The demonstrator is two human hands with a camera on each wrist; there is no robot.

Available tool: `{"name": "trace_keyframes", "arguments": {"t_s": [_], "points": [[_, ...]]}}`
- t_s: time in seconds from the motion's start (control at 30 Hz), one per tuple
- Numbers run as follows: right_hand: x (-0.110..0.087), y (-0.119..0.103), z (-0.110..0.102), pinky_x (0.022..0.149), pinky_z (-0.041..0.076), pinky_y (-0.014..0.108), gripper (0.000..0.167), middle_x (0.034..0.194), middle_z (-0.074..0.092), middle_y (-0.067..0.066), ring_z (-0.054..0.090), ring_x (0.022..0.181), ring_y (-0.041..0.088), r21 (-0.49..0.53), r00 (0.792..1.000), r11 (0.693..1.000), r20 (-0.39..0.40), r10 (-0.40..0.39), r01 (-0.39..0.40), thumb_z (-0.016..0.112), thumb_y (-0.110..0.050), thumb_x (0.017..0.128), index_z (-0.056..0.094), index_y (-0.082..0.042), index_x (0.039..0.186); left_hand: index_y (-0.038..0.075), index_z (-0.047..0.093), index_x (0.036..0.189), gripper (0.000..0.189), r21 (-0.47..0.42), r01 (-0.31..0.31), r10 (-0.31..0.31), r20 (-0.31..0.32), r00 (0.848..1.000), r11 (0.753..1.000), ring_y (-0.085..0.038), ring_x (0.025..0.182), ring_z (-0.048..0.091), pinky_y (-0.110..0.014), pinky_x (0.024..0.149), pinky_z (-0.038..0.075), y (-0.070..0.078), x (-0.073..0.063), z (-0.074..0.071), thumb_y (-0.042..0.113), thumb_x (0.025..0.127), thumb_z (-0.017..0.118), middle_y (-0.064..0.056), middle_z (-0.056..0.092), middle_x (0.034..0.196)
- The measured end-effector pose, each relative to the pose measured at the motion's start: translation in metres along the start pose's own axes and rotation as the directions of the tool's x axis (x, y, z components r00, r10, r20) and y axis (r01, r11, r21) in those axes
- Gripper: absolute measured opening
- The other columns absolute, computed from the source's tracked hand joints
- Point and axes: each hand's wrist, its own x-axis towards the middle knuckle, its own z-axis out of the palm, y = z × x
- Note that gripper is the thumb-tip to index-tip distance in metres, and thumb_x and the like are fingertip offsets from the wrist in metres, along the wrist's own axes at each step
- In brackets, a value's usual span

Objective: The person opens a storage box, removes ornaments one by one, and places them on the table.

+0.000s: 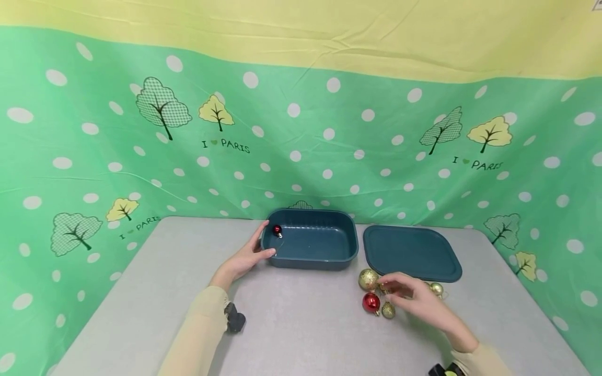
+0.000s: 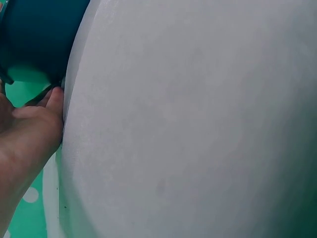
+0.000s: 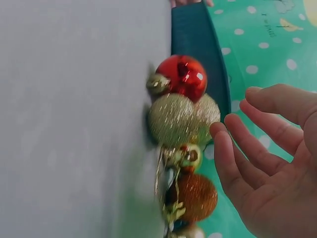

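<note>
A dark blue rectangular container (image 1: 310, 265) stands toward the back of the table, with a small dark red Christmas ball (image 1: 277, 228) in its left end. My left hand (image 1: 244, 259) holds the container's left end, thumb over the rim and fingers along the outer side. Above a cluster of Christmas balls hovers my right hand (image 1: 418, 300), fingers spread and loosely bent, nothing in its grasp. Nearest to it are a gold glitter ball (image 1: 368, 279), a shiny red ball (image 1: 371, 302) and a small gold glitter ball (image 1: 388, 310). Several others are partly hidden behind the hand.
Right of the container, a dark blue lid (image 1: 411, 253) lies flat, its front edge close behind the balls. A pale gold ball (image 1: 436, 289) is to the right of the right hand. A green and yellow cloth (image 1: 301, 130) hangs behind the grey table (image 1: 301, 324).
</note>
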Motion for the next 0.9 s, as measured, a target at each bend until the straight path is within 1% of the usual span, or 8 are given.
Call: {"name": "trace_keyframes", "arguments": {"t_s": [0.23, 0.33, 0.5, 0.73, 0.8, 0.83, 0.87, 0.9], "points": [[0.017, -0.008, 0.007, 0.082, 0.053, 0.031, 0.029, 0.114, 0.061, 0.025, 0.062, 0.1, 0.036, 0.086, 0.999, 0.996, 0.035, -0.01, 0.007, 0.06, -0.001, 0.094, 0.058, 0.008, 0.121, 0.035, 0.007, 0.156, 0.089, 0.005, 0.003, -0.003, 0.003, 1.0, 1.0, -0.04, 0.143, 0.004, -0.055, 0.112, 0.01, -0.003, 0.003, -0.001, 0.018, 0.092, 0.067, -0.011, -0.007, 0.161], [0.025, -0.012, 0.011, 0.082, 0.053, 0.033, 0.028, 0.115, 0.061, 0.023, 0.061, 0.101, 0.037, 0.088, 0.999, 0.996, 0.035, -0.015, 0.012, 0.059, -0.002, 0.094, 0.058, 0.005, 0.121, 0.037, 0.007, 0.155, 0.089, -0.001, 0.012, -0.012, 0.003, 1.0, 1.0, -0.039, 0.144, 0.002, -0.055, 0.112, 0.009, -0.005, 0.003, -0.002, 0.02, 0.092, 0.068, -0.011, -0.007, 0.161], [0.038, -0.017, 0.021, 0.082, 0.052, 0.034, 0.026, 0.114, 0.062, 0.021, 0.061, 0.103, 0.036, 0.089, 0.999, 0.996, 0.03, 0.019, -0.021, 0.061, -0.006, 0.094, 0.063, -0.003, 0.12, 0.038, 0.007, 0.155, 0.088, -0.01, 0.012, -0.012, 0.012, 1.0, 1.0, -0.038, 0.144, -0.001, -0.056, 0.112, 0.008, -0.004, 0.001, -0.002, 0.019, 0.093, 0.066, -0.011, -0.007, 0.161], [0.052, -0.018, 0.031, 0.083, 0.052, 0.033, 0.027, 0.117, 0.06, 0.025, 0.058, 0.105, 0.042, 0.119, 0.998, 0.991, 0.043, 0.055, -0.06, 0.06, -0.005, 0.095, 0.061, 0.0, 0.121, 0.037, 0.006, 0.155, 0.088, -0.001, 0.005, -0.005, 0.021, 1.0, 1.0, -0.039, 0.144, 0.0, -0.057, 0.112, 0.008, -0.002, 0.001, -0.002, 0.018, 0.093, 0.065, -0.013, -0.007, 0.16], [0.056, -0.018, 0.031, 0.081, 0.052, 0.031, 0.028, 0.119, 0.059, 0.027, 0.057, 0.107, 0.045, 0.147, 0.997, 0.987, 0.047, 0.063, -0.069, 0.059, -0.004, 0.095, 0.06, 0.003, 0.123, 0.037, 0.006, 0.155, 0.088, -0.001, 0.004, -0.004, 0.023, 1.0, 1.0, -0.039, 0.144, -0.001, -0.057, 0.112, 0.008, -0.002, 0.001, -0.002, 0.019, 0.093, 0.066, -0.012, -0.008, 0.16], [0.058, -0.017, 0.031, 0.077, 0.052, 0.031, 0.029, 0.119, 0.059, 0.027, 0.056, 0.107, 0.047, 0.165, 0.996, 0.983, 0.05, 0.073, -0.08, 0.059, -0.004, 0.095, 0.059, 0.003, 0.124, 0.037, 0.006, 0.155, 0.088, 0.001, 0.003, -0.003, 0.022, 1.0, 1.0, -0.038, 0.144, -0.001, -0.057, 0.112, 0.008, -0.003, 0.001, -0.002, 0.019, 0.093, 0.066, -0.011, -0.009, 0.16], [0.06, -0.018, 0.031, 0.071, 0.052, 0.029, 0.03, 0.119, 0.059, 0.028, 0.056, 0.103, 0.048, 0.185, 0.995, 0.979, 0.056, 0.079, -0.088, 0.059, -0.004, 0.095, 0.058, 0.005, 0.125, 0.037, 0.006, 0.155, 0.088, 0.001, 0.002, -0.002, 0.022, 1.0, 1.0, -0.037, 0.144, -0.002, -0.057, 0.112, 0.008, -0.003, 0.002, -0.002, 0.019, 0.093, 0.066, -0.011, -0.009, 0.16], [0.062, -0.018, 0.031, 0.069, 0.051, 0.028, 0.032, 0.121, 0.058, 0.029, 0.056, 0.104, 0.049, 0.202, 0.995, 0.975, 0.061, 0.079, -0.09, 0.058, -0.004, 0.096, 0.057, 0.006, 0.126, 0.037, 0.006, 0.155, 0.088, 0.002, 0.001, -0.001, 0.023, 1.0, 1.0, -0.037, 0.144, -0.002, -0.057, 0.112, 0.008, -0.004, 0.002, -0.002, 0.019, 0.093, 0.066, -0.011, -0.009, 0.16]]}}
